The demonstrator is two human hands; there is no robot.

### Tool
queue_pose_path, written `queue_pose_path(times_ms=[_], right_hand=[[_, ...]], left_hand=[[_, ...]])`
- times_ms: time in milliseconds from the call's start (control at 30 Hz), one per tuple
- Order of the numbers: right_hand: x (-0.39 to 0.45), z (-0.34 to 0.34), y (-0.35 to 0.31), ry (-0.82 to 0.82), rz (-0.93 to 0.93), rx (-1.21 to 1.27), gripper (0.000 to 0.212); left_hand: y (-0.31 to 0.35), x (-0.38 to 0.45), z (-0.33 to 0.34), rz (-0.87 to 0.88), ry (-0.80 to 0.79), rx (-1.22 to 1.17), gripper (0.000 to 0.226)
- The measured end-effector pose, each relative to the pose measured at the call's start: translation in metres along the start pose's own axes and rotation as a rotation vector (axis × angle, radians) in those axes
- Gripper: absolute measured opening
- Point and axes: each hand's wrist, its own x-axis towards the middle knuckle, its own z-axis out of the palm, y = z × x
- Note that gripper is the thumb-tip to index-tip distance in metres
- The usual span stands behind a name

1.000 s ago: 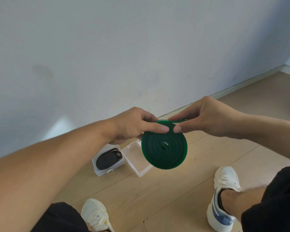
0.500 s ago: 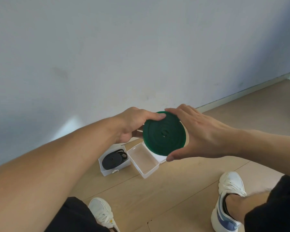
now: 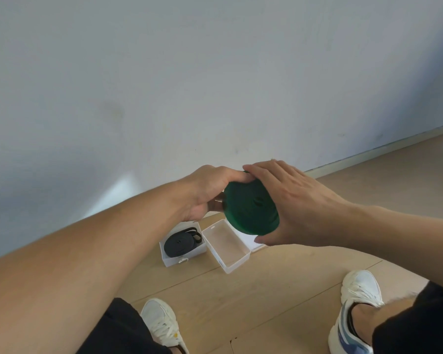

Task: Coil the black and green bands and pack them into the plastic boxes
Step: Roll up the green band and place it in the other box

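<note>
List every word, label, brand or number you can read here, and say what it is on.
None can be read.
Green band: bare coil, no print.
Black band: no print.
Boxes: plain plastic, no label visible.
Right shoe: blue side marking, no legible letters.

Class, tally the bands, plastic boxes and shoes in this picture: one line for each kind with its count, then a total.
Bands: 2, the green coil and the black coil
Plastic boxes: 2, the left box and the right box
Shoes: 2, the left shoe and the right shoe
Total: 6
</note>
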Motion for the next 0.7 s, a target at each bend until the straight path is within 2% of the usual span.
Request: queue_pose_path(times_ms=[133, 267, 333, 567, 700], right_hand=[[0.008, -0.002, -0.002, 0.006, 0.062, 0.113, 0.122], [0.017, -0.008, 0.002, 0.066, 0.199, 0.271, 0.131], [0.021, -0.009, 0.005, 0.088, 0.237, 0.278, 0.131], [0.025, -0.013, 0.009, 0.022, 0.234, 0.185, 0.132], [0.025, -0.013, 0.006, 0.038, 0.239, 0.199, 0.120]], left_hand=[[0.003, -0.003, -0.009, 0.034, -0.032, -0.064, 0.040], [0.003, -0.007, -0.013, 0.013, -0.122, -0.127, 0.043], [0.001, -0.008, -0.010, 0.002, -0.148, -0.129, 0.043], [0.002, -0.009, -0.008, 0.060, -0.079, -0.099, 0.048], [-0.002, -0.013, -0.005, 0.070, -0.054, -0.134, 0.045]])
